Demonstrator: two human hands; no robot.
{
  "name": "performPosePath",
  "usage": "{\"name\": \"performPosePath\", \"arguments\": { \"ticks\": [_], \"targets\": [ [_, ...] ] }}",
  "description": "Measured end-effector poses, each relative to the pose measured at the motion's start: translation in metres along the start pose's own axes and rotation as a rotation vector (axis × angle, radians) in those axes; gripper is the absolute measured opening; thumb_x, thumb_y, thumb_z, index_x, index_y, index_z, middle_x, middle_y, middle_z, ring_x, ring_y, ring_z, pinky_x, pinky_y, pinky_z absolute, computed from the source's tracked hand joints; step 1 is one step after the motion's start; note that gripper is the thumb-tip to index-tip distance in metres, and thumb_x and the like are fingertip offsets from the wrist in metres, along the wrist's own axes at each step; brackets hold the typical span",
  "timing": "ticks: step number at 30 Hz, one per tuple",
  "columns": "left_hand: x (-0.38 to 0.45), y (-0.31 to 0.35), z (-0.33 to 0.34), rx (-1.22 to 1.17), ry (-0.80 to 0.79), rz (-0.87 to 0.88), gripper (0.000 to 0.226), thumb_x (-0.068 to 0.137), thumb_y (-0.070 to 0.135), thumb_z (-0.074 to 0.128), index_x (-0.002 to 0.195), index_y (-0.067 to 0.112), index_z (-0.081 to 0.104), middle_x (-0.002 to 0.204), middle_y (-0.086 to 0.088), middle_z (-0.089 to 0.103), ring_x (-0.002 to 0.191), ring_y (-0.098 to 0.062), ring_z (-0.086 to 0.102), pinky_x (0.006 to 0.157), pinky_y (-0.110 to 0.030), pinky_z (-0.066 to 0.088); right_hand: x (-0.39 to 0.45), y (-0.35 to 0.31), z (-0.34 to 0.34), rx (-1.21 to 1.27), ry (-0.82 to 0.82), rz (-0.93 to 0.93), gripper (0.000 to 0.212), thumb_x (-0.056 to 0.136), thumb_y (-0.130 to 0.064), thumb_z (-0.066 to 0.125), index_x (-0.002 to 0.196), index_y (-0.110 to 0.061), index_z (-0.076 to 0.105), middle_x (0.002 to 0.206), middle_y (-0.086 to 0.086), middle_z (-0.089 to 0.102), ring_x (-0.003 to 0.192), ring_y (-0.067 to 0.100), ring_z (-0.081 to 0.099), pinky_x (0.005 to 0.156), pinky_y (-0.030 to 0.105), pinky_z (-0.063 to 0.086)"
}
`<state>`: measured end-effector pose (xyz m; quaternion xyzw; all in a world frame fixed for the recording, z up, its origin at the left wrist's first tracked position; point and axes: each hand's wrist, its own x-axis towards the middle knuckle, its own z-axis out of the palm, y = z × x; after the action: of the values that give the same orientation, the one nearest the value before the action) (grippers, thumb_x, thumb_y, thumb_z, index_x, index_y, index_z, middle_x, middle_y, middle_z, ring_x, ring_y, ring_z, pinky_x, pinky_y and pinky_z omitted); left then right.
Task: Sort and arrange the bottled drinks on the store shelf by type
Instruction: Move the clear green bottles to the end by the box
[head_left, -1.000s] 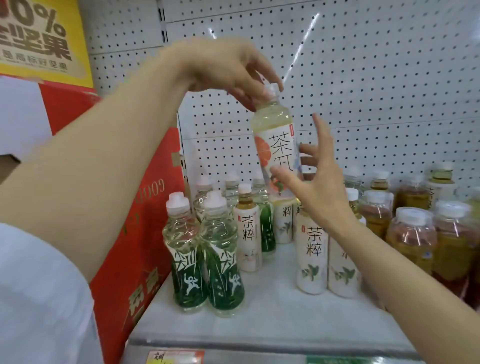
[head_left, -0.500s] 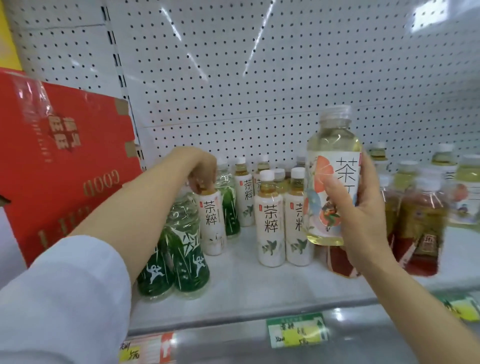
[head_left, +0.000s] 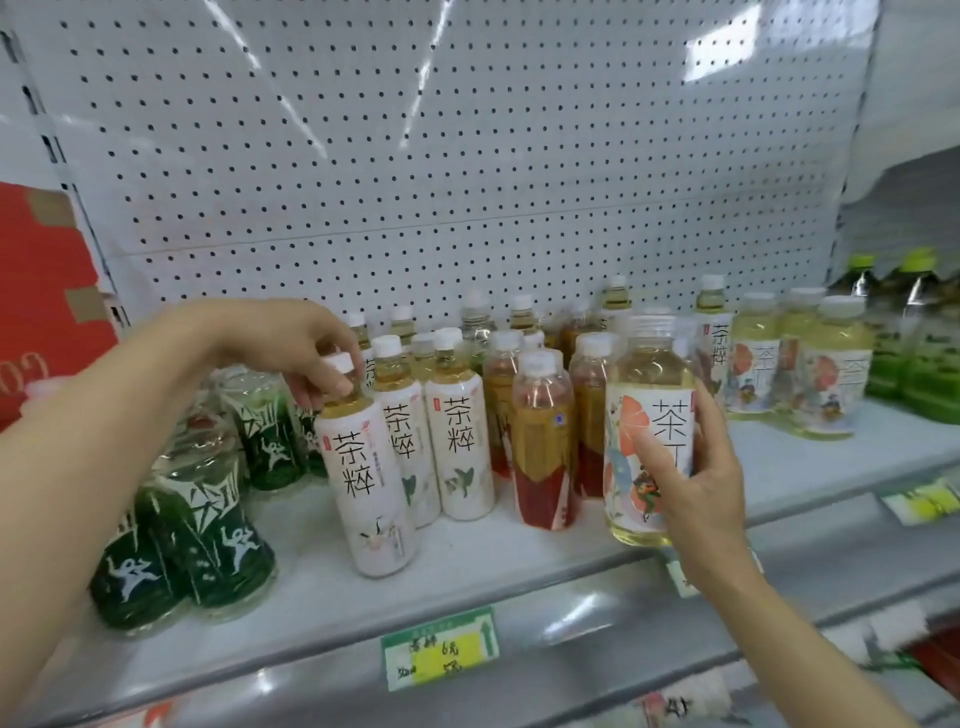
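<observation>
My left hand (head_left: 306, 353) grips the neck and white cap of a white-labelled tea bottle (head_left: 369, 483), tilted, near the front of the grey shelf (head_left: 519, 561). My right hand (head_left: 696, 478) holds a pale tea bottle with an orange-fruit label (head_left: 639, 415) upright, just above the shelf's front edge. Two more white-labelled tea bottles (head_left: 457, 441) stand behind the tilted one. Red-labelled amber bottles (head_left: 543, 447) stand between my hands. Matching orange-fruit bottles (head_left: 831, 374) are grouped at the right. Green bamboo-label bottles (head_left: 218, 535) stand at the left.
A white pegboard (head_left: 467, 156) backs the shelf. A red carton (head_left: 41, 301) stands at the far left. Green-capped bottles (head_left: 914, 343) fill the far right. A green and yellow price tag (head_left: 441, 649) hangs on the shelf's front rail.
The view shifted right. My left hand has pulled the white-labelled bottle forward and tilted it. My right hand has lowered the orange-fruit bottle towards the shelf's front edge.
</observation>
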<state>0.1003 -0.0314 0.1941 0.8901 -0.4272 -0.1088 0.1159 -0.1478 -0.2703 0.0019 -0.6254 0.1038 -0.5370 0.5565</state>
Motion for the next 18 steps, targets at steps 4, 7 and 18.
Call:
{"name": "performPosePath", "arguments": {
  "ticks": [4,7,18],
  "targets": [
    [-0.005,0.028,0.018,-0.131,0.061,0.065,0.018,0.088,0.011,0.073,0.100,0.023,0.075,0.100,-0.007,0.072,0.077,-0.025,0.076,0.071,-0.031,0.060,0.012,0.007,-0.026,0.018,-0.047,0.021,0.070,0.075,-0.036,0.074,0.141,-0.034,0.048,0.115,-0.010,0.070,0.102,0.009,0.070,0.075,0.025,0.059],
    [-0.009,0.038,0.038,-0.220,0.160,0.063,0.022,0.091,0.011,0.070,0.096,0.031,0.075,0.100,-0.003,0.071,0.078,-0.020,0.075,0.069,-0.028,0.060,0.023,0.014,-0.050,-0.013,-0.085,0.004,0.074,0.077,-0.038,0.082,0.142,-0.038,0.046,0.124,-0.008,0.067,0.109,0.009,0.066,0.083,0.029,0.059],
    [0.002,0.067,0.106,-0.436,0.669,-0.006,0.035,0.078,0.026,0.079,0.107,0.038,0.064,0.095,0.008,0.073,0.094,-0.021,0.069,0.080,-0.039,0.055,0.062,0.038,-0.118,-0.013,-0.187,-0.021,0.073,0.078,-0.015,0.082,0.130,-0.052,0.046,0.122,-0.018,0.065,0.111,-0.001,0.062,0.083,0.017,0.054]
  ]
}}
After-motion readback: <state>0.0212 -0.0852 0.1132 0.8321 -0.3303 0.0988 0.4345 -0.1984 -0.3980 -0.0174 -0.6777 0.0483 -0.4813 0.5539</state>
